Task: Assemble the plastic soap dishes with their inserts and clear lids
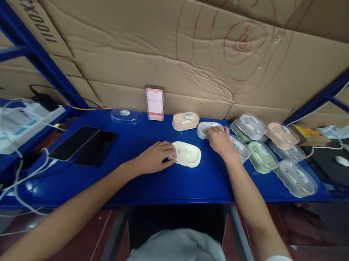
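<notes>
My left hand (158, 157) grips the left edge of a cream oval dish (192, 156) that lies on the blue table, its fingers curled over the rim. Its middle is recessed. Farther back and to the right, my right hand (219, 138) has its fingers closed over a whitish-grey oval dish (203, 130); the fingers cover part of it. Just left of that dish stands a peach oval box (181, 125) with a clear lid. A loose clear lid (121, 116) lies at the back left.
Several lidded oval boxes in grey, peach and green cluster at the right, including a green box (261, 158) and a grey box (293, 182). A phone (155, 103) leans on the cardboard (124, 38). Dark phones (94, 149), a power strip (21, 129) and white cables lie left.
</notes>
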`<state>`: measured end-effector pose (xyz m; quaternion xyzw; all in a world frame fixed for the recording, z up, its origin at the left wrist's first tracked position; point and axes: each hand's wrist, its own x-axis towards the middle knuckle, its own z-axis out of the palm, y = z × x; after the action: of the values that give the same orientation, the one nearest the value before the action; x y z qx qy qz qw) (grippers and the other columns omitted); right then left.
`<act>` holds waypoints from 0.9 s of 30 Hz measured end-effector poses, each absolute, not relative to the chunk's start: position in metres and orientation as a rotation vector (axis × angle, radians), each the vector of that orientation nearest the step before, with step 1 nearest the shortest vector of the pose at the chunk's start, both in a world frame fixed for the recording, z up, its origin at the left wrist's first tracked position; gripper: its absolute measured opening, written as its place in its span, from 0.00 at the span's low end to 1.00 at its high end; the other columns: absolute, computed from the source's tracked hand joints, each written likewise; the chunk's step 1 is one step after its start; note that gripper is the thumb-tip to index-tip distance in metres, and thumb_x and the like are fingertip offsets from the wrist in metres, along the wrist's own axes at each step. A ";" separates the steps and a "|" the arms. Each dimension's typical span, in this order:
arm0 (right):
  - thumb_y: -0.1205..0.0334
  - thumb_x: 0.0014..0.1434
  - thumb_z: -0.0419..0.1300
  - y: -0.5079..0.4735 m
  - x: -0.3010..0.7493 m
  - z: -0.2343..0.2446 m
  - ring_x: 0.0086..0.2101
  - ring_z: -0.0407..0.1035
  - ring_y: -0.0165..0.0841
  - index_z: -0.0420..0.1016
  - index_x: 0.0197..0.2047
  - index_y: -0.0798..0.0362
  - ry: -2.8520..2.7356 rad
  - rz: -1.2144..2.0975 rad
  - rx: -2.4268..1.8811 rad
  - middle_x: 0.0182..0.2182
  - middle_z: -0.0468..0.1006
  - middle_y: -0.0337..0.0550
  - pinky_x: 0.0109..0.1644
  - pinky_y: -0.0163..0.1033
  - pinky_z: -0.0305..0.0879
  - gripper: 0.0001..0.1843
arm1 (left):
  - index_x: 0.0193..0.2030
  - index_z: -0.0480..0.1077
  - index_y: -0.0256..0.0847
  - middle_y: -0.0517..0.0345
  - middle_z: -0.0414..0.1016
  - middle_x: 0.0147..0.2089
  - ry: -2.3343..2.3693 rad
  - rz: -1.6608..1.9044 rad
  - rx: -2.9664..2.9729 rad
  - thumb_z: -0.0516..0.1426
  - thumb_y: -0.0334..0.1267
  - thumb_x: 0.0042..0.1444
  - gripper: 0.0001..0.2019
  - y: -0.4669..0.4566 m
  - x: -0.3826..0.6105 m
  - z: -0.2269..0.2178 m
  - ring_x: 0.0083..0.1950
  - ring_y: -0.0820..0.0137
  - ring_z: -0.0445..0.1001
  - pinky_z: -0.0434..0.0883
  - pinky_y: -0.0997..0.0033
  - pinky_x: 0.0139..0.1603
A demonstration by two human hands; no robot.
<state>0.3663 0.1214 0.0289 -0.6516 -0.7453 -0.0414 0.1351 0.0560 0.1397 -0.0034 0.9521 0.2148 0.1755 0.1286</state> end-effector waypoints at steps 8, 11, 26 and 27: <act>0.48 0.74 0.59 0.105 0.323 0.028 0.55 0.75 0.40 0.80 0.59 0.46 -2.482 0.119 -1.432 0.55 0.83 0.45 0.61 0.45 0.65 0.18 | 0.64 0.71 0.40 0.38 0.72 0.67 1.357 0.668 2.628 0.51 0.33 0.62 0.24 0.227 -0.014 0.018 0.72 0.45 0.66 0.60 0.31 0.73; 0.46 0.69 0.67 0.098 0.299 0.015 0.57 0.73 0.43 0.79 0.62 0.47 -2.584 0.310 -1.178 0.57 0.81 0.49 0.60 0.47 0.65 0.23 | 0.67 0.67 0.37 0.28 0.68 0.68 1.715 0.617 2.488 0.54 0.36 0.60 0.27 0.253 -0.033 0.015 0.74 0.30 0.59 0.50 0.11 0.66; 0.56 0.70 0.66 0.104 0.294 -0.006 0.69 0.63 0.49 0.74 0.67 0.48 -2.479 0.330 -1.118 0.69 0.71 0.57 0.71 0.60 0.59 0.25 | 0.66 0.68 0.45 0.43 0.72 0.68 1.411 0.453 2.396 0.63 0.59 0.55 0.35 0.244 -0.059 0.011 0.69 0.47 0.70 0.67 0.44 0.69; 0.54 0.69 0.66 0.105 0.294 -0.007 0.70 0.61 0.49 0.69 0.72 0.48 -2.454 0.336 -1.126 0.71 0.67 0.58 0.71 0.60 0.59 0.31 | 0.66 0.67 0.45 0.46 0.73 0.67 1.347 0.469 2.396 0.63 0.60 0.55 0.35 0.241 -0.056 0.015 0.68 0.50 0.72 0.69 0.48 0.69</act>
<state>0.2943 0.1050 -0.0070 -0.4048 -0.8820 0.1207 0.2087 -0.0562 0.2407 0.0152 0.8459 0.4756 0.1655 0.1755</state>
